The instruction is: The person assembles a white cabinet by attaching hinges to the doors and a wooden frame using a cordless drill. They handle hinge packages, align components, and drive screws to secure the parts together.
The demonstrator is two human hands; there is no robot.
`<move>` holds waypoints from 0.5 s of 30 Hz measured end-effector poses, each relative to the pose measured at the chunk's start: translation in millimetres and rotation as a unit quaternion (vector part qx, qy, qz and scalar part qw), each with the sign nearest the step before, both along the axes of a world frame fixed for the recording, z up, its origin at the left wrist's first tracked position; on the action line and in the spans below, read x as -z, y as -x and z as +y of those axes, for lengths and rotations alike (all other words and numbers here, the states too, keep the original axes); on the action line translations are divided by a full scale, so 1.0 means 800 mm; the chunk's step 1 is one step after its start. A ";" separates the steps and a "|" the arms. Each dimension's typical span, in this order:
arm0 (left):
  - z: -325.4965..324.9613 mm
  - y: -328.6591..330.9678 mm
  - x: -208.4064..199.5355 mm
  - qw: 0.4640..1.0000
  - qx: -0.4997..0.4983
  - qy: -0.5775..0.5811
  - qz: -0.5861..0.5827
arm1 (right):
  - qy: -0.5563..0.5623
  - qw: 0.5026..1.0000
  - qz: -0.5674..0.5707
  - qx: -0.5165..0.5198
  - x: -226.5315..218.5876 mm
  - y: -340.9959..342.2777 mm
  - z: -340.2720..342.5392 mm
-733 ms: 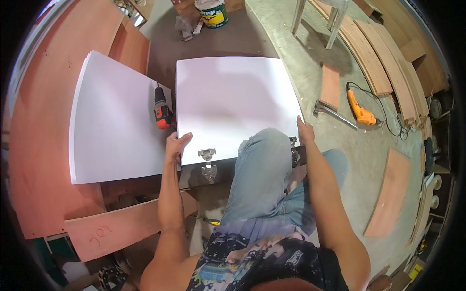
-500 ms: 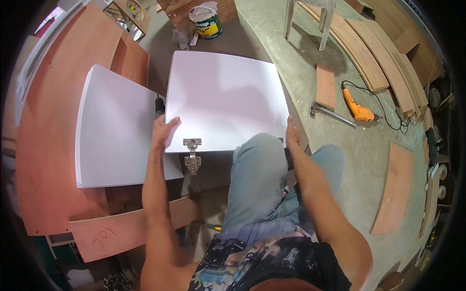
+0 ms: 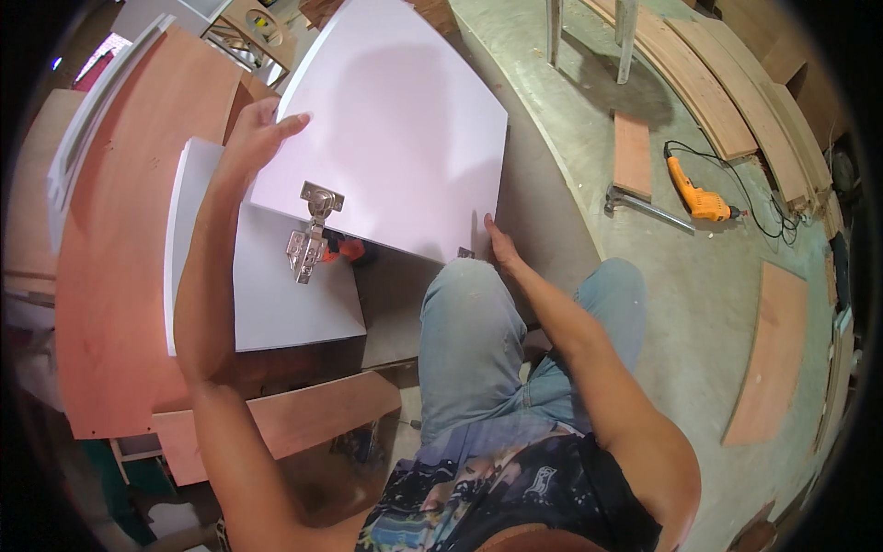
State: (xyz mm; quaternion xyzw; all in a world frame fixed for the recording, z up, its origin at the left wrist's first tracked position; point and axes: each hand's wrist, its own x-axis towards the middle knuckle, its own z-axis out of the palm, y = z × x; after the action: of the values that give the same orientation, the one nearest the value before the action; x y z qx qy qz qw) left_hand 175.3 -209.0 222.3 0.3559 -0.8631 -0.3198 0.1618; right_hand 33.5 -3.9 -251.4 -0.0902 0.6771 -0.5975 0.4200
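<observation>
A white cabinet door panel (image 3: 395,129) is held up and tilted between my hands, its near edge above my knee. My left hand (image 3: 259,138) grips its left edge, thumb on the white face. At the lower right edge, my right hand (image 3: 499,245) clasps the panel, with its other fingers hidden beneath. A metal cabinet hinge (image 3: 313,235) is fixed at the near left corner and juts out past the edge. A second hinge (image 3: 466,253) shows only partly beside my knee. Under the panel, a red and black tool (image 3: 345,249) is mostly covered.
Another white panel (image 3: 285,304) lies at left on a large reddish-brown board (image 3: 110,230). On the floor at right are an orange corded drill (image 3: 701,198), a hammer (image 3: 648,210) and plywood pieces (image 3: 768,354). Long planks (image 3: 699,87) and chair legs (image 3: 625,41) stand farther back.
The held panel has risen and turned clockwise, its left side swinging up and away. My left hand moved up and left with it; my right hand shifted left.
</observation>
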 end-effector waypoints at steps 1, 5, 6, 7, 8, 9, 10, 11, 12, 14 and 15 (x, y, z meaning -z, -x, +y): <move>0.005 0.008 -0.005 1.000 0.007 0.025 -0.011 | -0.005 1.000 -0.008 -0.008 0.002 -0.003 -0.004; 0.006 -0.010 0.003 0.997 0.037 0.055 -0.037 | -0.037 0.997 0.012 -0.071 -0.043 -0.013 -0.020; 0.008 -0.018 0.007 0.997 0.037 0.049 -0.042 | -0.009 0.998 0.028 -0.050 -0.067 -0.015 -0.019; 0.014 -0.021 0.011 0.997 0.047 0.043 -0.037 | 0.018 0.998 0.053 -0.018 -0.076 -0.009 -0.015; 0.013 -0.023 0.015 0.996 0.049 0.061 -0.038 | 0.016 0.997 0.067 0.036 -0.070 -0.003 -0.015; 0.012 -0.023 0.008 0.995 0.050 0.081 -0.044 | 0.016 0.993 0.075 0.088 -0.059 0.002 -0.018; 0.008 -0.019 0.008 0.993 0.054 0.097 -0.049 | 0.011 0.986 0.086 0.143 -0.042 0.008 -0.017; 0.004 -0.016 0.004 0.991 0.064 0.099 -0.065 | -0.020 0.982 0.100 0.158 -0.026 0.010 -0.018; -0.001 -0.012 0.005 0.989 0.073 0.100 -0.080 | -0.053 0.977 0.117 0.171 -0.013 0.011 -0.018; -0.007 -0.007 0.006 0.988 0.075 0.103 -0.092 | -0.098 0.959 0.188 0.188 0.011 0.003 -0.022; -0.007 -0.012 0.012 0.988 0.062 0.106 -0.096 | -0.109 0.948 0.237 0.183 0.011 -0.019 -0.034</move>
State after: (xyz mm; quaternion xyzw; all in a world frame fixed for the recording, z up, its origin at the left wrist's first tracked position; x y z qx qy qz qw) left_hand 185.0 -214.9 212.8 0.3113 -0.9241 -0.2006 0.0947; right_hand 48.8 -31.1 -260.4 -0.0573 0.8230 -0.5481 0.1377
